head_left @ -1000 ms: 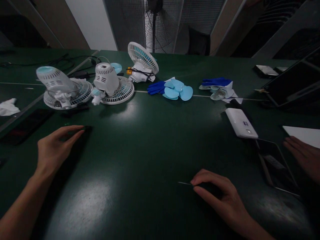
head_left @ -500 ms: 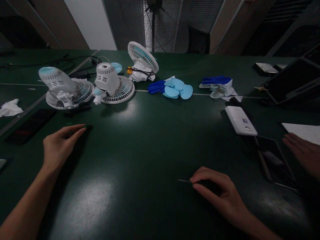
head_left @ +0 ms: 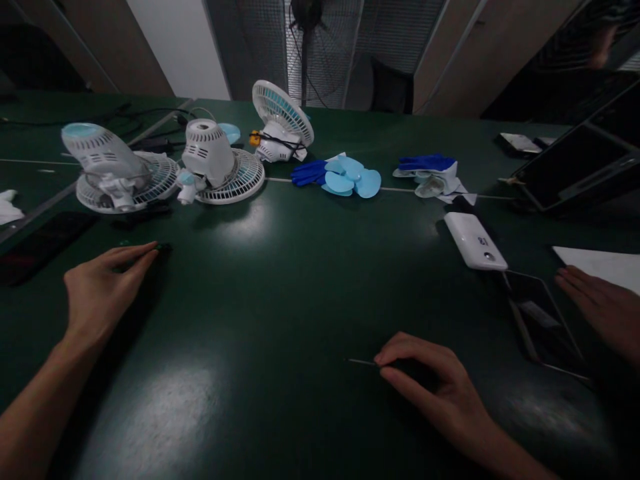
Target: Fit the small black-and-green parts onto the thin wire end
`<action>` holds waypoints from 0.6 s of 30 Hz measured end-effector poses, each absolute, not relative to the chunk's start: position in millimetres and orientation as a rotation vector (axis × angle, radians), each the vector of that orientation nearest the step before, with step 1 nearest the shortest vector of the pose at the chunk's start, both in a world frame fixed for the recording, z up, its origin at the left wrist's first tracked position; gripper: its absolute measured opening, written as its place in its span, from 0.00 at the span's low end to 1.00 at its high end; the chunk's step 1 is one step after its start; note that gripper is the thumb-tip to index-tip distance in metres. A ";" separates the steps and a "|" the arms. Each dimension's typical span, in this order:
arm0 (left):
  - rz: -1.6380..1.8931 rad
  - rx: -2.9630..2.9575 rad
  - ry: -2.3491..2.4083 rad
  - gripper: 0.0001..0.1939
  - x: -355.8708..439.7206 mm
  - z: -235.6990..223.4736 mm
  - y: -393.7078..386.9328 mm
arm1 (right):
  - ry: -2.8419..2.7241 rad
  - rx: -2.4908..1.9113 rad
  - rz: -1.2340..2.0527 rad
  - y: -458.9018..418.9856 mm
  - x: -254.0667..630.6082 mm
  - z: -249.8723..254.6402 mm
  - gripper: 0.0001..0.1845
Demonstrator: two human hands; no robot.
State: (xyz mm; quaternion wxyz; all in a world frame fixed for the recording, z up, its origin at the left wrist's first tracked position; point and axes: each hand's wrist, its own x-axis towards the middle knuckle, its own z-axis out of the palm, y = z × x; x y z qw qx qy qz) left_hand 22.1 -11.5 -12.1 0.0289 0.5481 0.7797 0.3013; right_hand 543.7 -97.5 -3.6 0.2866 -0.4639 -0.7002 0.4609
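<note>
My left hand [head_left: 103, 287] is at the left of the dark green table, with thumb and forefinger pinched on a small green piece [head_left: 161, 247]. That piece is mostly dark and too small to name. Low on the right, my right hand [head_left: 430, 387] pinches one end of a thin metal rod [head_left: 361, 362], which points left just above or on the table; I cannot tell which. The rod's gripped end is hidden by my fingertips. A dark phone-like slab [head_left: 47, 243] lies left of my left hand.
White desk fans [head_left: 223, 177] stand along the back left. Blue fan blades [head_left: 353, 177] and blue-white gloves [head_left: 435, 175] lie behind the middle. At right are a white power bank [head_left: 475, 241], a phone [head_left: 543, 317] and another person's hand [head_left: 600, 307].
The whole view has shifted slightly, so things appear a little further left. Both hands keep their pinches. Part of a person in striped clothing now shows at the top right.
</note>
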 end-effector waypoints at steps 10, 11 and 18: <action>0.930 1.059 2.342 0.27 28.9 10.9 -6.7 | -1.844 -1.242 1.250 -97.4 538.7 -1.0 0.05; 0.940 1.036 2.326 0.28 31.4 12.8 -6.7 | -1.844 -1.241 1.246 -97.5 538.8 -1.3 0.05; 1.021 0.941 2.279 0.26 40.4 18.1 -4.4 | -1.857 -1.239 1.217 -98.7 538.1 -1.4 0.05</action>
